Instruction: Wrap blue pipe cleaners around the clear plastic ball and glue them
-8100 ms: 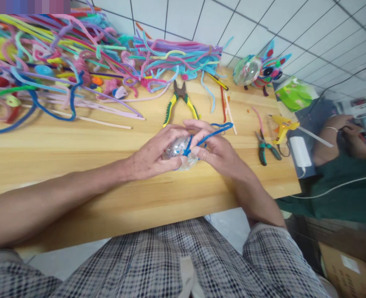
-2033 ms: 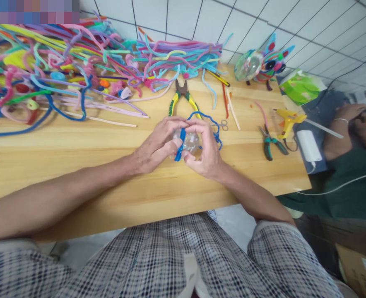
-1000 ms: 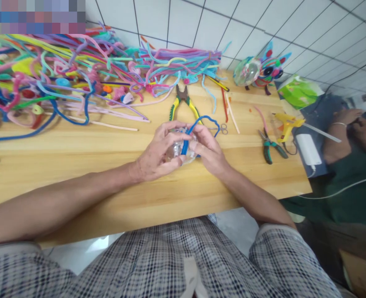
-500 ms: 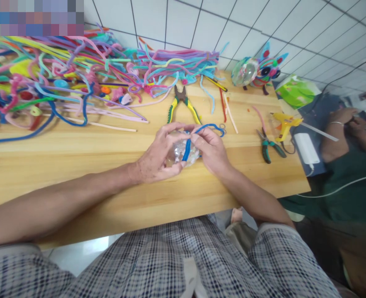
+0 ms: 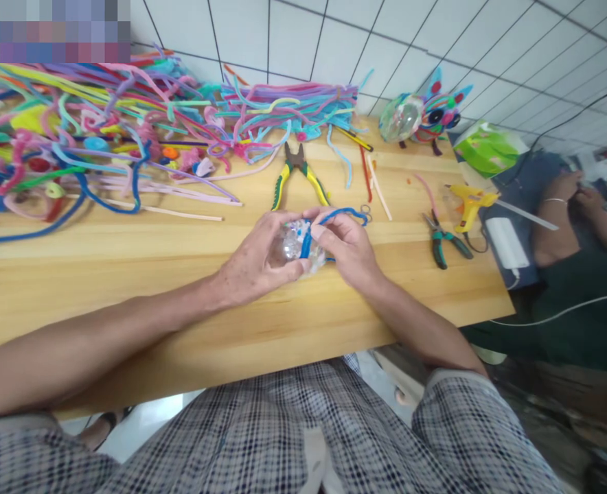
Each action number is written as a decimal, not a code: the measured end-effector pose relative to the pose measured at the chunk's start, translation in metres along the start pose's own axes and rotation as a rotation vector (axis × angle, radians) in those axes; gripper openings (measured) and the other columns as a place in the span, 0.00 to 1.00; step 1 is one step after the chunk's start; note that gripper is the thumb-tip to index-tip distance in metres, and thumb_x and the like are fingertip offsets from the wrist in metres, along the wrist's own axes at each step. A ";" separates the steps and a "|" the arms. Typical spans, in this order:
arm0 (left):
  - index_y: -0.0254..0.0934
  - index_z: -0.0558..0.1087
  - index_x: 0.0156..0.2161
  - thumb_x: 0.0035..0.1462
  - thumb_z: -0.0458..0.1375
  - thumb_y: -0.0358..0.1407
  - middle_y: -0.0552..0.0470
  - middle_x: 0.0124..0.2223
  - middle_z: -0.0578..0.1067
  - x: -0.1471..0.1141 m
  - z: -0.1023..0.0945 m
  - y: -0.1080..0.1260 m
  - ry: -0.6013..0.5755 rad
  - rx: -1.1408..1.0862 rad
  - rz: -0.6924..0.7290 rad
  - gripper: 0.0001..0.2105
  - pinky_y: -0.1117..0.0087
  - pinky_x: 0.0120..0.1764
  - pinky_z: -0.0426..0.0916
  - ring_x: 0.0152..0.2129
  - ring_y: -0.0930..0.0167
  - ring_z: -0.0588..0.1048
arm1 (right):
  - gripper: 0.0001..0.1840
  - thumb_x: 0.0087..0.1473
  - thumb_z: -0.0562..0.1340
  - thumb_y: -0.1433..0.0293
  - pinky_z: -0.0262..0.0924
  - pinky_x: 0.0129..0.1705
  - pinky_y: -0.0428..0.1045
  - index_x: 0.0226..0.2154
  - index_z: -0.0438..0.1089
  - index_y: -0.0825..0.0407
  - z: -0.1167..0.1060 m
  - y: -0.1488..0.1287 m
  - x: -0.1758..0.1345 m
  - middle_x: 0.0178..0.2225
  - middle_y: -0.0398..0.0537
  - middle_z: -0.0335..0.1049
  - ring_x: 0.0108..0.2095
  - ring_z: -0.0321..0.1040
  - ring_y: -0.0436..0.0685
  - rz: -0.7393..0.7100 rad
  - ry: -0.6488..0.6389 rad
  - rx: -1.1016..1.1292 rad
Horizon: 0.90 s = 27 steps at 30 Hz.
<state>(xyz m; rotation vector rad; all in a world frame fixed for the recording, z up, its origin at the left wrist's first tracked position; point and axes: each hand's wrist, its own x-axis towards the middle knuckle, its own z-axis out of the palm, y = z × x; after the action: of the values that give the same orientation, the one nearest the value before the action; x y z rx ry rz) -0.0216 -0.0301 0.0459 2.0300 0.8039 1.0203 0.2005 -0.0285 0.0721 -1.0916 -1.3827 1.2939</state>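
Note:
My left hand (image 5: pixel 262 257) is wrapped round a clear, shiny plastic ball-like piece (image 5: pixel 290 248), thumb in front and fingers behind. A blue pipe cleaner (image 5: pixel 306 241) runs across the front of that piece. My right hand (image 5: pixel 352 247) pinches the blue pipe cleaner between thumb and fingers at the top right of the piece. The pipe cleaner's free end loops out to the right above my right hand. Just beyond my hands lie pliers (image 5: pixel 296 161) with yellow and green handles, jaws pointing away.
Many coloured pipe cleaners (image 5: pixel 143 130) are heaped at the back left. A decorated animal figure (image 5: pixel 440 116) stands at the back right. Small pliers (image 5: pixel 442 240), a yellow glue gun (image 5: pixel 468 204) and a white box (image 5: pixel 507 243) lie right. Another person's arm (image 5: pixel 558 206) is at far right.
My left fingers have shifted on the clear piece, so more of its upper part shows. The right hand keeps its pinch on the blue pipe cleaner. The whole view has shifted slightly.

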 end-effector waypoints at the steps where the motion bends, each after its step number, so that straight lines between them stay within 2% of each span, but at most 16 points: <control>1: 0.45 0.64 0.71 0.69 0.67 0.47 0.41 0.67 0.73 0.000 0.000 -0.001 0.007 -0.011 0.008 0.31 0.47 0.68 0.72 0.65 0.55 0.75 | 0.22 0.58 0.76 0.46 0.76 0.58 0.56 0.38 0.78 0.45 -0.001 0.000 0.000 0.53 0.47 0.81 0.53 0.78 0.59 -0.020 0.000 -0.001; 5: 0.46 0.62 0.72 0.69 0.68 0.46 0.39 0.68 0.71 0.001 0.002 -0.007 0.013 -0.041 0.069 0.33 0.45 0.70 0.70 0.67 0.54 0.73 | 0.20 0.59 0.76 0.48 0.74 0.62 0.57 0.37 0.77 0.45 -0.002 0.000 -0.001 0.54 0.47 0.80 0.55 0.76 0.59 -0.080 0.014 -0.015; 10: 0.48 0.61 0.73 0.69 0.68 0.43 0.39 0.69 0.69 0.003 0.003 -0.013 0.003 -0.022 0.153 0.33 0.45 0.70 0.70 0.69 0.54 0.71 | 0.21 0.57 0.77 0.48 0.74 0.61 0.57 0.39 0.76 0.44 -0.002 -0.001 -0.001 0.55 0.48 0.78 0.56 0.76 0.59 -0.047 0.005 -0.035; 14: 0.47 0.61 0.72 0.68 0.68 0.43 0.37 0.69 0.70 0.004 0.002 -0.015 -0.002 0.016 0.164 0.33 0.42 0.70 0.70 0.69 0.53 0.70 | 0.21 0.56 0.77 0.49 0.75 0.59 0.57 0.39 0.74 0.44 -0.002 -0.003 -0.002 0.56 0.48 0.78 0.57 0.75 0.60 0.000 -0.004 -0.030; 22: 0.45 0.63 0.70 0.69 0.67 0.46 0.38 0.68 0.72 0.006 0.002 -0.011 0.015 0.023 0.137 0.30 0.44 0.70 0.71 0.68 0.53 0.72 | 0.16 0.56 0.77 0.57 0.71 0.66 0.58 0.38 0.74 0.44 -0.001 -0.002 -0.001 0.56 0.47 0.78 0.59 0.75 0.60 -0.003 -0.008 -0.013; 27: 0.45 0.62 0.71 0.73 0.63 0.44 0.38 0.69 0.70 0.004 0.002 -0.009 0.012 0.017 0.161 0.27 0.44 0.69 0.71 0.69 0.54 0.70 | 0.16 0.56 0.77 0.56 0.74 0.59 0.57 0.38 0.75 0.45 -0.003 -0.005 0.000 0.56 0.47 0.78 0.54 0.76 0.59 0.035 -0.019 -0.010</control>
<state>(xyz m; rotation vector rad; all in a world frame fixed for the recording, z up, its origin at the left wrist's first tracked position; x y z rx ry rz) -0.0198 -0.0224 0.0396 2.1320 0.6650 1.1196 0.2031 -0.0279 0.0774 -1.1171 -1.3910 1.3268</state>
